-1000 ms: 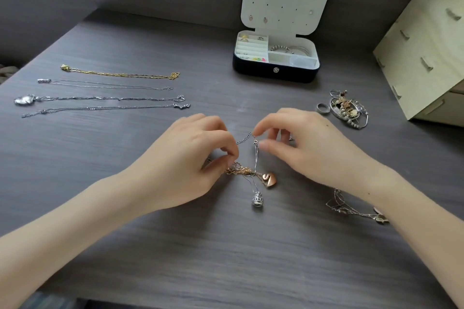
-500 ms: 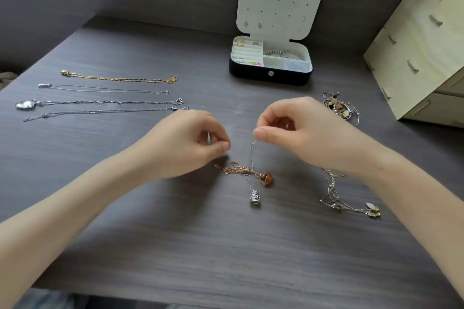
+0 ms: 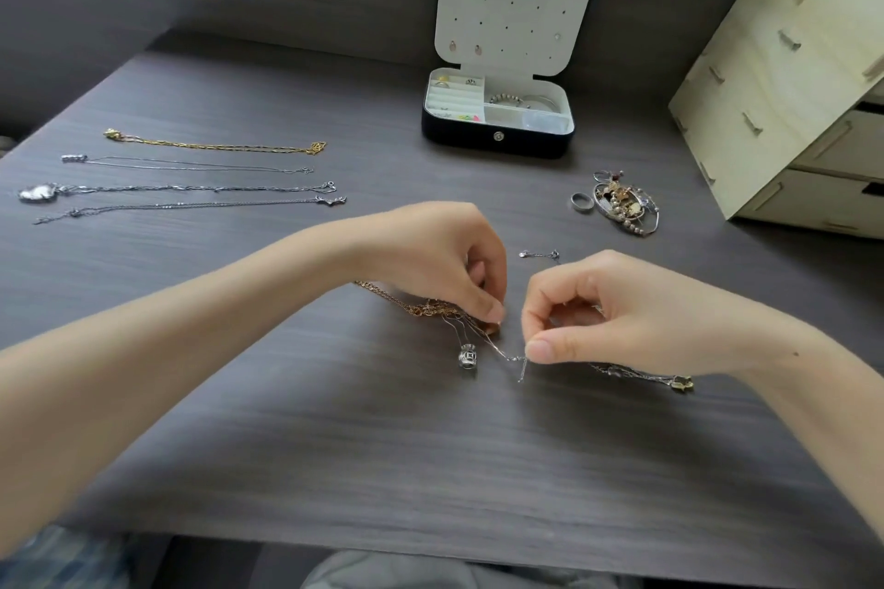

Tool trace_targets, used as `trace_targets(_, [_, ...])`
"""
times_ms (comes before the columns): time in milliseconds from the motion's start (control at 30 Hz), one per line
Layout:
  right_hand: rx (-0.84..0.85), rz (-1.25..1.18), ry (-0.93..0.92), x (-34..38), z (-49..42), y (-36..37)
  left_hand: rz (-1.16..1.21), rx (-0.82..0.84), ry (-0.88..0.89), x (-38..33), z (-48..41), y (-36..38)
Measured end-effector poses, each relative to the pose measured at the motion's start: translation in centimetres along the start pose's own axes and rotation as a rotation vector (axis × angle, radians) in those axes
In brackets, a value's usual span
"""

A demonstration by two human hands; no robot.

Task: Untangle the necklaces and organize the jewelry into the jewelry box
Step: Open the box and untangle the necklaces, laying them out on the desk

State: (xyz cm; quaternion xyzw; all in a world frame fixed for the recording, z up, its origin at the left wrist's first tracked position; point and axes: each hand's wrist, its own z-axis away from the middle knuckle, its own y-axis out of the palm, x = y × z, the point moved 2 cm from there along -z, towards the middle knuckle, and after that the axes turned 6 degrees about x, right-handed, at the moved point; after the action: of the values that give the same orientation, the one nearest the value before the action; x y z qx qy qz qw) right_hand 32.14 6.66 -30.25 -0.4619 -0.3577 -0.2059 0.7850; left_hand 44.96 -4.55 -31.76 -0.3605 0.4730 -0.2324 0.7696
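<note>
Roughly midway, we judged: four straightened necklaces [image 3: 167, 189] lay upper left, jewelry box [image 3: 459, 141] open top centre; left hand [image 3: 430, 254] pinched the centre tangle [image 3: 428, 309], right hand [image 3: 631, 311] pinched its silver chain [image 3: 502, 352].

Table [image 3: 430, 469]: jewelry box [image 3: 497, 139] stands at the far edge, centre, its lid [image 3: 514, 10] upright behind it; rings sit in its left compartment, a bracelet [image 3: 507, 99] in the rear right one. Drawer unit [image 3: 789, 86] at far right. Four necklaces [image 3: 201, 189] lie at far left, side to side, parallel, one behind another, apart. A heap of jewellery [image 3: 626, 206] lies right of centre, before the box, a loose ring [image 3: 582, 201] just left of it. At centre, the tangle of chains [image 3: 430, 309] lies between the left hand [image 3: 430, 263] and right hand [image 3: 622, 316], both pinching it. A second chain heap [image 3: 636, 375] lies under the right wrist
</note>
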Motion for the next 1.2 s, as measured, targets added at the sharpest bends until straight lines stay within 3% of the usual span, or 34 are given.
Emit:
trace_targets(267, [0.000,0.129,0.037,-0.4,-0.8,0.4,-0.187,0.077,0.035,-0.8,-0.3,0.5])
trace_targets(367, [0.007,0.154,0.036,-0.6,-0.8,0.5,0.010,-0.016,0.028,-0.2,0.1,-0.2])
trace_targets(500, [-0.004,0.175,0.036,-0.8,-0.9,0.3,0.459,-0.143,-0.005,1.3,1.2,-1.4])
trace_targets(733, [-0.019,0.184,0.033,-0.7,-1.6,-0.2,0.617,-0.312,-0.093,3.2,2.0,-1.9])
trace_targets(1000, [-0.057,0.230,0.072,-0.5,-2.4,-0.7,0.654,-0.538,-0.121,4.5,1.8,-1.6])
trace_targets(1200, [-0.120,0.416,0.092,-0.5,-2.7,-0.9,0.413,-0.640,-0.152,5.0,1.5,-1.3])
